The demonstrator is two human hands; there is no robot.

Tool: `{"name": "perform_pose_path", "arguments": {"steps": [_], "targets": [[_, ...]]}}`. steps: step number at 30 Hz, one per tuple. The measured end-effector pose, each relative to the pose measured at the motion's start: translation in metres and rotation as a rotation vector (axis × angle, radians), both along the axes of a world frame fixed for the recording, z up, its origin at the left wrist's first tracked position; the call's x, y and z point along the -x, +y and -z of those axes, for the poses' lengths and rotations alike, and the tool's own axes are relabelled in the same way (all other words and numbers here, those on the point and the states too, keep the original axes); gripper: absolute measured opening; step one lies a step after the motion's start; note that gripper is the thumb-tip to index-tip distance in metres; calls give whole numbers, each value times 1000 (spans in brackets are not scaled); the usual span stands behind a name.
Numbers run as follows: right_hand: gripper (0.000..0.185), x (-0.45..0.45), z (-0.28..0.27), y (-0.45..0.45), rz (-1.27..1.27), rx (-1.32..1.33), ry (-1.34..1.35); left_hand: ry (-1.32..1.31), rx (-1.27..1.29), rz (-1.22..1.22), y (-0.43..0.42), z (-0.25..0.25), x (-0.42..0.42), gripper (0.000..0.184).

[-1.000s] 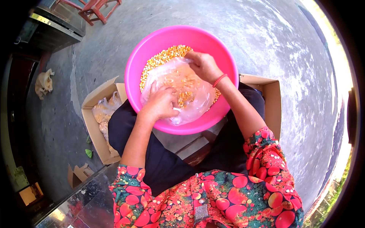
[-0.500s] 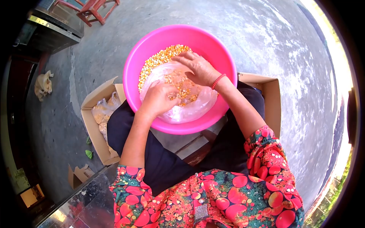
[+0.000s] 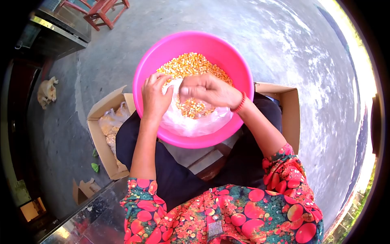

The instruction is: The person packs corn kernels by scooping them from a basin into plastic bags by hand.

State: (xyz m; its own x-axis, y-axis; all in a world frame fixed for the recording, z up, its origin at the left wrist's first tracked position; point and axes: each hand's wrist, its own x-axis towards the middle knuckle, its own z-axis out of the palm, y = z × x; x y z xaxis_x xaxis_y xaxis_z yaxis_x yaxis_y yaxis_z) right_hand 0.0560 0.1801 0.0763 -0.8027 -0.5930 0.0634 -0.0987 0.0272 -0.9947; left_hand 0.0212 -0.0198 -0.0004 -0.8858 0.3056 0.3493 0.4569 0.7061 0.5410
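A clear plastic bag (image 3: 185,127) with corn kernels (image 3: 194,109) in it lies inside a pink basin (image 3: 143,69). More loose kernels (image 3: 195,63) cover the basin's far side. At the bag's left edge is my left hand (image 3: 155,95), its fingers bent over the rim of the plastic and the thumb on the inner side. My right hand (image 3: 211,90), with a red bracelet at the wrist, hangs over the bag's mouth with its fingers curled closed. Whatever it holds is hidden by the fingers.
Left of my legs a cardboard box (image 3: 95,134) holds bagged yellow stuff; another cardboard box (image 3: 290,114) stands to the right. A red wooden stool (image 3: 99,14) and a dark cabinet (image 3: 67,34) are at far left, near a light-coloured animal (image 3: 47,92) on the concrete floor.
My left hand has moved up and left to the bag's edge. My right hand has gone from spread fingers to curled ones, slightly lower. More loose kernels show beyond the bag.
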Motion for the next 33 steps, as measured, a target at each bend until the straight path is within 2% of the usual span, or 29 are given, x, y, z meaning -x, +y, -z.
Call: {"name": "perform_pose_path", "arguments": {"steps": [1,2,3,4,6,8,11,14,16,20,23,24,27,29,33], "targets": [[36,-11,-10,-8,-79,86,-12,-18,19,-25,-1,1,1,26],[40,-23,-30,-20,-271,412,22,-67,42,-30,-4,7,4,28],[41,-38,-46,-27,-469,513,-46,-72,48,-35,-6,9,5,28],[40,-46,-67,-40,-608,722,89,-70,66,-39,-5,10,6,28],[34,-74,-92,-55,-578,982,126,-89,109,-52,-4,10,5,28],[31,-110,-107,-67,-394,1231,37,-94,128,-51,-5,14,6,28],[35,-123,-108,-77,-244,1390,-22,-108,147,-42,-5,14,7,28],[35,-101,-100,-65,-377,1303,179,-143,161,-36,-8,14,5,29],[41,-90,-100,-51,-620,1127,125,-155,175,-34,-5,12,6,30],[47,-99,-101,-53,-484,1118,52,-148,195,-40,-7,10,5,38],[42,-99,-97,-58,-532,1105,91,-166,190,-34,-4,8,6,46],[35,-106,-95,-67,-466,1217,139,-186,197,-37,-5,8,7,50],[35,-112,-95,-51,-550,1239,-117,-236,144,-12,-8,13,9,60],[32,-76,-88,-43,-660,968,-26,-276,143,-20,-6,13,9,65],[25,2,-40,-12,-195,145,82,-379,158,13,-10,17,8,76]]}}
